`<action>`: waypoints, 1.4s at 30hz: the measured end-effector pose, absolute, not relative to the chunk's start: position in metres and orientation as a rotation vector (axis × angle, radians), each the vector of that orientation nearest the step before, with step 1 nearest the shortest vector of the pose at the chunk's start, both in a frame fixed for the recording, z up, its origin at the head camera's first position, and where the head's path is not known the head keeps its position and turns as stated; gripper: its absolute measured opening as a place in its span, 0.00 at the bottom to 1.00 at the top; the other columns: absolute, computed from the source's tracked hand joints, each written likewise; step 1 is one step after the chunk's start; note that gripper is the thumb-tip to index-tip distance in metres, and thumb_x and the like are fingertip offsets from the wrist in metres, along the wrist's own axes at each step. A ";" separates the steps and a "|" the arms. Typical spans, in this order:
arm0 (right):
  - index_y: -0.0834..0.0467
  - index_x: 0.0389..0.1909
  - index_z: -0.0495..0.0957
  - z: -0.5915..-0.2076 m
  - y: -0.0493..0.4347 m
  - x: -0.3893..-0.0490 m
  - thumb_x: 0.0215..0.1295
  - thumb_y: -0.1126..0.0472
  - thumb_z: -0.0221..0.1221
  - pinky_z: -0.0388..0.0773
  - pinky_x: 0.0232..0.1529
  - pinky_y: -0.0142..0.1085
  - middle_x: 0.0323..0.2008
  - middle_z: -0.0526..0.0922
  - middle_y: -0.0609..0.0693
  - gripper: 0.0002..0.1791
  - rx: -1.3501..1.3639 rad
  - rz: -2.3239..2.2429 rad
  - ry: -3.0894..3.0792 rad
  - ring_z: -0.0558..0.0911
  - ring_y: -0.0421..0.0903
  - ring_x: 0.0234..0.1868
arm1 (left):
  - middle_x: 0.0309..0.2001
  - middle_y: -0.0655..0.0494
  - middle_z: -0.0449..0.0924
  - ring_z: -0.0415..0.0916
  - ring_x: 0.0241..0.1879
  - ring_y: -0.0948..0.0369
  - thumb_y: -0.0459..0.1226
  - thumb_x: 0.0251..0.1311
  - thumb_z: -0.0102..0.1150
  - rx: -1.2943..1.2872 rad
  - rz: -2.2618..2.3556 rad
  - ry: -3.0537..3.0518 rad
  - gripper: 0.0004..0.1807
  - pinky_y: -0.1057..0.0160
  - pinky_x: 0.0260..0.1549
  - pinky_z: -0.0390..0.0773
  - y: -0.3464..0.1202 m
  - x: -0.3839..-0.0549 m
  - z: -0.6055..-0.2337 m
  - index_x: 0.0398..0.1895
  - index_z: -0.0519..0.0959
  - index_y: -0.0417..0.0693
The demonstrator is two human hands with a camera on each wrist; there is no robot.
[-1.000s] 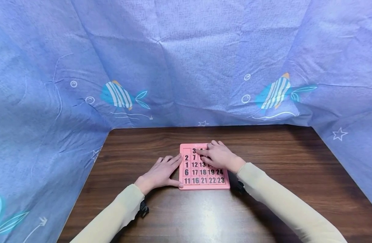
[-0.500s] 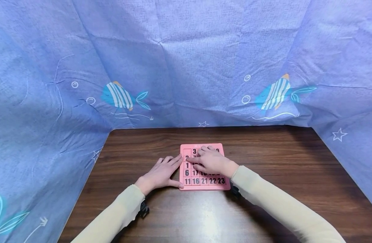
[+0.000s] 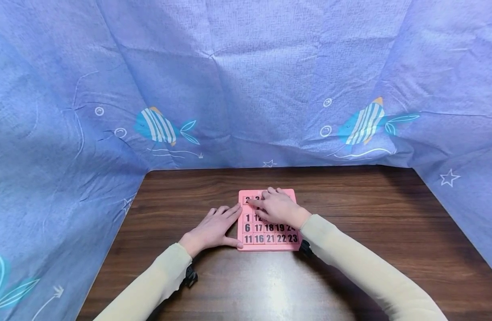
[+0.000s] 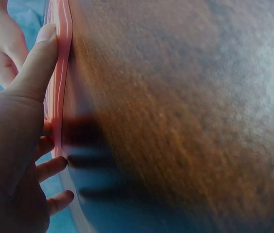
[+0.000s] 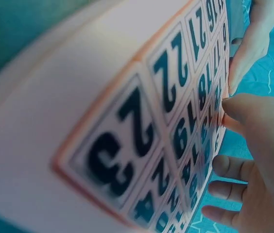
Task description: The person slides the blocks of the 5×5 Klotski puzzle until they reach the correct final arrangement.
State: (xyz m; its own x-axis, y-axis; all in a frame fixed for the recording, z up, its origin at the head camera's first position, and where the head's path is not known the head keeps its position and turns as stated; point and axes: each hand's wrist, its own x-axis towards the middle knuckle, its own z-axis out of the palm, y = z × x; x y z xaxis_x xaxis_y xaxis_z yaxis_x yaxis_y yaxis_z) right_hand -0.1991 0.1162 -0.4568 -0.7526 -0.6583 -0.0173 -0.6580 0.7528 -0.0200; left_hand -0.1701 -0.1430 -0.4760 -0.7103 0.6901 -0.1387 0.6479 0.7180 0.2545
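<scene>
A pink number sliding puzzle (image 3: 270, 248) lies flat on the table, its tiles printed with black numbers. My left hand (image 3: 211, 228) rests along its left side, fingers spread, with the thumb at the near left corner. In the left wrist view that thumb lies on the puzzle's edge (image 4: 65, 53). My right hand (image 3: 281, 209) reaches over the upper rows, its extended index finger on the 2 tile (image 3: 246, 199) in the far left corner. An uncovered slot sits just below that tile, above the 1 tile (image 3: 247, 218). The right hand hides several tiles in the head view.
The dark wooden table (image 3: 181, 191) extends around the puzzle on all sides. A blue cloth (image 3: 266, 89) with printed fish hangs behind it and at both sides. A black wrist strap (image 3: 190, 276) shows under the left sleeve.
The right index finger moved left from near the 3 tile onto the 2 tile, then slid it up one row into the top left corner. The left hand stayed in place.
</scene>
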 end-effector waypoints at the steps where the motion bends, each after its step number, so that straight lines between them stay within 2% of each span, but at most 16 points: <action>1: 0.42 0.72 0.76 -0.457 0.118 -0.198 0.77 0.47 0.55 0.73 0.52 0.53 0.45 0.82 0.54 0.25 -1.117 -0.029 2.915 0.76 0.52 0.47 | 0.83 0.50 0.53 0.59 0.75 0.45 0.70 0.56 0.64 1.068 0.278 2.700 0.60 0.39 0.68 0.62 -0.143 -0.170 -0.476 0.83 0.56 0.47; 6: 0.42 0.71 0.78 -0.459 0.126 -0.183 0.77 0.46 0.55 0.75 0.54 0.52 0.40 0.80 0.51 0.24 -1.262 -0.045 2.881 0.77 0.50 0.46 | 0.83 0.50 0.53 0.58 0.75 0.44 0.69 0.57 0.65 1.073 0.296 2.697 0.59 0.39 0.68 0.61 -0.143 -0.169 -0.476 0.83 0.57 0.47; 12: 0.40 0.72 0.76 -0.460 0.131 -0.167 0.77 0.46 0.56 0.72 0.62 0.57 0.40 0.80 0.49 0.25 -1.330 -0.039 2.860 0.76 0.51 0.49 | 0.83 0.49 0.54 0.59 0.75 0.44 0.69 0.56 0.65 1.078 0.297 2.700 0.59 0.39 0.68 0.62 -0.143 -0.170 -0.476 0.83 0.57 0.46; 19: 0.42 0.71 0.78 -0.461 0.128 -0.173 0.76 0.46 0.57 0.74 0.51 0.51 0.38 0.81 0.52 0.25 -1.280 -0.015 2.935 0.74 0.51 0.42 | 0.83 0.50 0.52 0.59 0.75 0.45 0.70 0.57 0.64 1.079 0.282 2.704 0.60 0.39 0.67 0.62 -0.144 -0.170 -0.478 0.84 0.56 0.48; 24: 0.42 0.72 0.77 -0.459 0.126 -0.179 0.77 0.45 0.55 0.72 0.46 0.49 0.41 0.82 0.52 0.25 -1.195 -0.008 2.941 0.74 0.50 0.43 | 0.83 0.50 0.54 0.60 0.74 0.45 0.69 0.56 0.65 1.083 0.290 2.709 0.59 0.40 0.67 0.63 -0.143 -0.170 -0.479 0.84 0.56 0.48; 27: 0.43 0.72 0.77 -0.458 0.126 -0.177 0.77 0.45 0.55 0.73 0.48 0.50 0.40 0.82 0.53 0.25 -1.218 -0.008 2.934 0.75 0.51 0.43 | 0.82 0.49 0.55 0.60 0.74 0.44 0.69 0.56 0.65 1.076 0.295 2.708 0.59 0.39 0.67 0.63 -0.143 -0.170 -0.478 0.83 0.57 0.47; 33: 0.43 0.70 0.78 -0.457 0.130 -0.161 0.76 0.45 0.56 0.75 0.57 0.55 0.39 0.81 0.51 0.24 -1.368 -0.029 2.882 0.77 0.51 0.47 | 0.83 0.50 0.54 0.59 0.75 0.44 0.70 0.56 0.65 1.054 0.301 2.705 0.60 0.39 0.68 0.62 -0.144 -0.170 -0.477 0.83 0.57 0.48; 42: 0.38 0.71 0.77 -0.459 0.132 -0.150 0.76 0.44 0.56 0.75 0.55 0.50 0.39 0.80 0.46 0.24 -1.440 -0.010 2.856 0.76 0.48 0.48 | 0.82 0.48 0.55 0.61 0.74 0.44 0.69 0.56 0.65 1.104 0.286 2.718 0.59 0.39 0.66 0.64 -0.144 -0.170 -0.478 0.83 0.58 0.46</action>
